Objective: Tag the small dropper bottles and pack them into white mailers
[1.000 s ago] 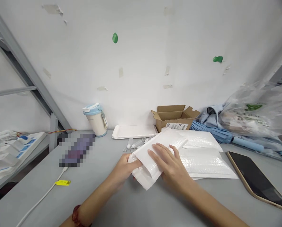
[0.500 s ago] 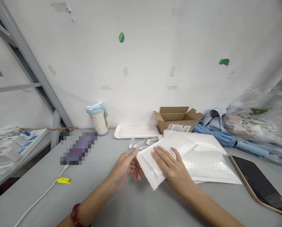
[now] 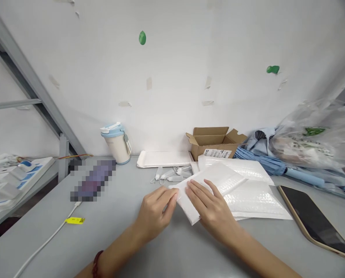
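A white bubble mailer [image 3: 224,178] lies at a slant in front of me, its near corner toward me. My left hand [image 3: 157,208] pinches its left end between thumb and fingers. My right hand [image 3: 208,202] rests on top of the mailer, fingers stretched out flat and thumb apart. Beneath and to the right are more white bubble mailers [image 3: 260,199], partly covered by the first. Just beyond my hands are several small white items with looped cords [image 3: 172,175], whose kind I cannot make out.
At the back stand a cream and blue cup [image 3: 118,146], a flat white package [image 3: 165,158] and an open cardboard box [image 3: 213,144]. To the right are a blue folded umbrella [image 3: 265,164], plastic bags [image 3: 311,143] and a phone [image 3: 314,220]. A white cable [image 3: 45,243] crosses the left.
My left hand has closed on the mailer's left end, where its fingers were loosely curled before. The end flap now lies folded over. My right hand stays flat on the mailer.
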Demonstrator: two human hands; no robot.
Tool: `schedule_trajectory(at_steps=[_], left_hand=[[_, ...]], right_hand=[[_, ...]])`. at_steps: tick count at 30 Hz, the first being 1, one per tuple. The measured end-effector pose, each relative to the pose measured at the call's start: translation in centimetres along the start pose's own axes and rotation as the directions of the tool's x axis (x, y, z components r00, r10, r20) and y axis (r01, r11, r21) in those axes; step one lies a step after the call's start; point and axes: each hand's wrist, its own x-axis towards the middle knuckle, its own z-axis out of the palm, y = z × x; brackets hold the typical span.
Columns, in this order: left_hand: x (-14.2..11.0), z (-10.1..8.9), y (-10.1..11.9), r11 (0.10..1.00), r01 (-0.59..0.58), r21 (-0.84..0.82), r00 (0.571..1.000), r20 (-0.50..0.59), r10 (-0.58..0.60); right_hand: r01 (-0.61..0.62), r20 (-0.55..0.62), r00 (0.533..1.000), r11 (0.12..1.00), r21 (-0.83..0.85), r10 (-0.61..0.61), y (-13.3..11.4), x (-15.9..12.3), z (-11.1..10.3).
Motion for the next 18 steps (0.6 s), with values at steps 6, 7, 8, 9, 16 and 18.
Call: schedule_trajectory(at_steps=[6, 7, 8, 9, 16, 18], left_hand=[[-0.2, 0.2, 0.1, 0.973, -0.153, 0.172, 0.988, -0.005, 0.156], [-0.2, 0.3, 0.2, 0.969, -0.161, 0.19, 0.987, 0.005, 0.163], [-0.3, 0.4, 0.3, 0.965, -0.161, 0.207, 0.987, 0.012, 0.162], [-0.3, 0.6, 0.4, 0.962, -0.158, 0.223, 0.987, 0.017, 0.158], [0.4, 1.4, 0.9, 0.997, -0.035, 0.068, 0.999, 0.044, 0.032], [1.8, 1.4, 1.4, 0.995, 0.085, -0.049, 0.995, 0.064, -0.082]], right_hand=[[-0.039, 0.017, 0.999, 0.998, 0.039, 0.039, -0.1, 0.3, -0.9], [-0.03, 0.008, 1.0, 0.998, 0.051, 0.03, -0.1, 0.4, -1.1], [-0.012, -0.012, 1.0, 0.998, 0.058, 0.013, -0.2, 0.5, -1.3], [0.01, -0.04, 0.999, 0.998, 0.061, -0.008, -0.2, 0.6, -1.5], [0.03, -0.182, 0.983, 0.998, 0.061, -0.018, -0.5, 1.0, -1.7], [-0.068, -0.253, 0.965, 0.998, 0.012, 0.068, 0.4, 0.9, -1.9]])
